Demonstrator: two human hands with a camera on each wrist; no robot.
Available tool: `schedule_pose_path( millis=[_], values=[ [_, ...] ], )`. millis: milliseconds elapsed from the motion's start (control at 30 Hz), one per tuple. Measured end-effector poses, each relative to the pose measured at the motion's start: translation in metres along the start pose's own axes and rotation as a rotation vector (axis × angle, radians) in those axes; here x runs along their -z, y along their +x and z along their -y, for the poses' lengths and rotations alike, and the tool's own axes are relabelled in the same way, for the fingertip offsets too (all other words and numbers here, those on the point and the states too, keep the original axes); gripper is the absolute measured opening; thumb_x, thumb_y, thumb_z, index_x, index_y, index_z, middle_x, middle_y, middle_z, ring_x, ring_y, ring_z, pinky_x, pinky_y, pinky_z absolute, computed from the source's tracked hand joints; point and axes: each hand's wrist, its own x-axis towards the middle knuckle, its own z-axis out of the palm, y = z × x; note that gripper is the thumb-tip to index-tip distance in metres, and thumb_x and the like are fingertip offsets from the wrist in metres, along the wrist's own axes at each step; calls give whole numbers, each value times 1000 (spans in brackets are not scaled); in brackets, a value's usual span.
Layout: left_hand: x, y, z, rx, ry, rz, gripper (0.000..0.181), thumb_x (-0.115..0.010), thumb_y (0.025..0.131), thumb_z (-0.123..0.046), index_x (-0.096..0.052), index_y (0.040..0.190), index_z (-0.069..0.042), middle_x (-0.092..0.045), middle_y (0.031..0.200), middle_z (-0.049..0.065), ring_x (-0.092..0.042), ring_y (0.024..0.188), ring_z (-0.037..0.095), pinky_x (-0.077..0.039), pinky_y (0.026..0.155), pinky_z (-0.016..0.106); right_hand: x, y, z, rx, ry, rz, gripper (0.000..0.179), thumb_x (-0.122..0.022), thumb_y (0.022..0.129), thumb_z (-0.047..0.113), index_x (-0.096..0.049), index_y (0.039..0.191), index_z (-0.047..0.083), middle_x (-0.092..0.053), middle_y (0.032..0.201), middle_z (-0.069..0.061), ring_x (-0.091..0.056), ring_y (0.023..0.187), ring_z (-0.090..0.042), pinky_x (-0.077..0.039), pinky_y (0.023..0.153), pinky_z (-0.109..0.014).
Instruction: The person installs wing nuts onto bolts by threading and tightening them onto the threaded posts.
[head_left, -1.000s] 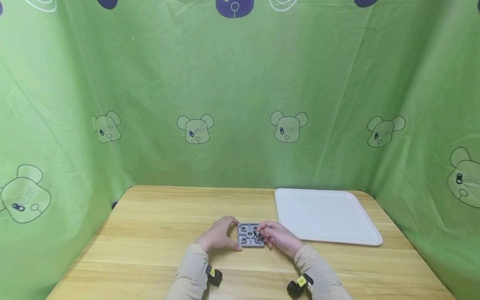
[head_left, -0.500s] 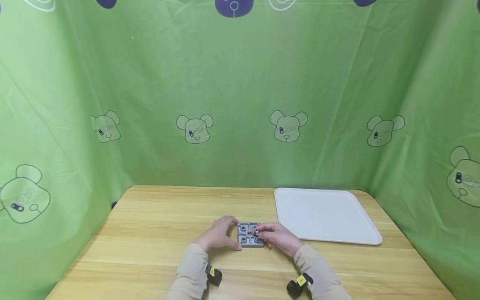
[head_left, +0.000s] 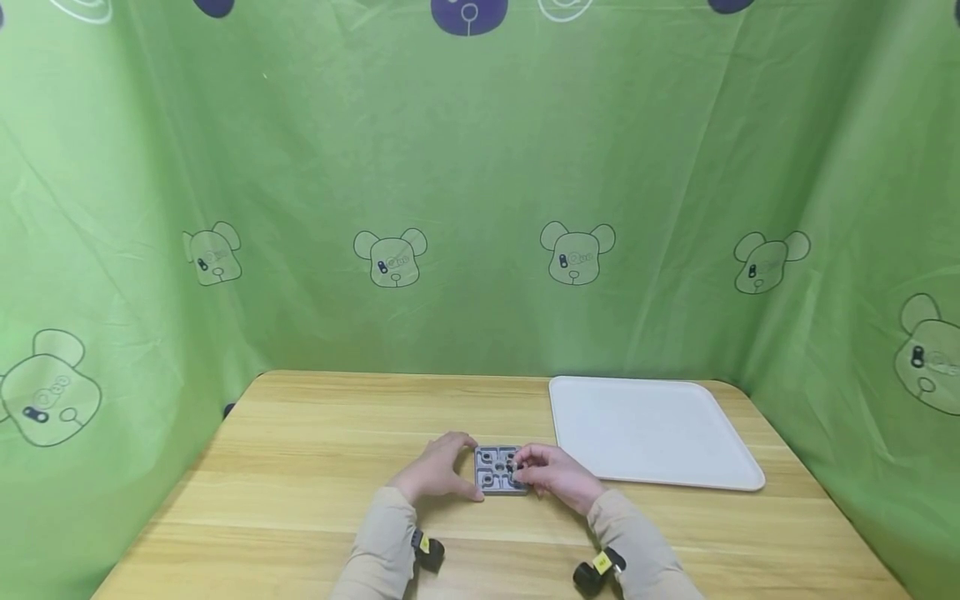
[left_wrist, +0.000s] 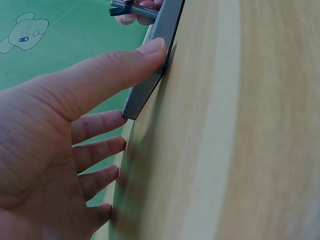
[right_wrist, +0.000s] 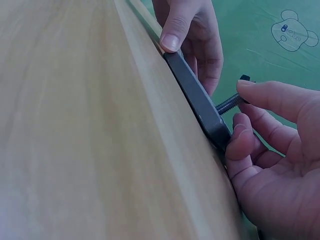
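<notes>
A square grey plate point(head_left: 500, 468) with four-cornered symmetry, raised ridges and round holes, lies flat on the table. My left hand point(head_left: 433, 471) spans its left side, thumb on the near edge and index finger at the far corner; the other fingers are spread loosely. At the plate's right side, my right hand point(head_left: 557, 475) pinches the black head of a threaded bolt point(right_wrist: 230, 103) between thumb and index finger. The bolt stands up from the plate's face, its lower end hidden. In the left wrist view the bolt's dark head point(left_wrist: 120, 9) flares sideways.
A white rectangular tray point(head_left: 652, 429) lies behind and right of my right hand on the wooden table point(head_left: 337, 433). Green patterned curtains point(head_left: 480, 150) enclose the back and both sides.
My right thumb and fingers have shifted slightly around the bolt's head at the same spot. The left hand and the plate have stayed in place.
</notes>
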Motion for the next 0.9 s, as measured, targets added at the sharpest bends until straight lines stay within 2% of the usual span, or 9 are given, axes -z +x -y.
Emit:
schedule_pose_path(
  millis=[400, 667, 900],
  values=[
    [0, 0, -1, 1, 0, 1, 83, -88, 63, -33, -52, 131, -2, -51, 141, 16, -45, 133, 34, -28, 118, 55, -1, -1, 3, 3, -9, -4, 27, -69, 83, 10, -57, 104, -1, -53, 89, 1, -47, 69, -9, -44, 57, -18],
    [0, 0, 0, 10, 7, 7, 83, -88, 64, -33, -51, 132, -4, -52, 141, 14, -46, 133, 33, -29, 118, 53, 1, -1, 2, -15, 90, 26, 22, -52, 87, 6, -55, 107, -3, -50, 86, 1, -45, 70, -9, -44, 56, -17],
    [-1, 1, 1, 7, -4, 1, 82, -88, 63, -33, -52, 131, -5, -52, 141, 14, -46, 133, 33, -31, 118, 53, 2, 0, 0, -12, 94, 8, 23, -49, 94, 14, -57, 107, -3, -51, 84, 0, -47, 74, -11, -46, 56, -16]
  ],
)
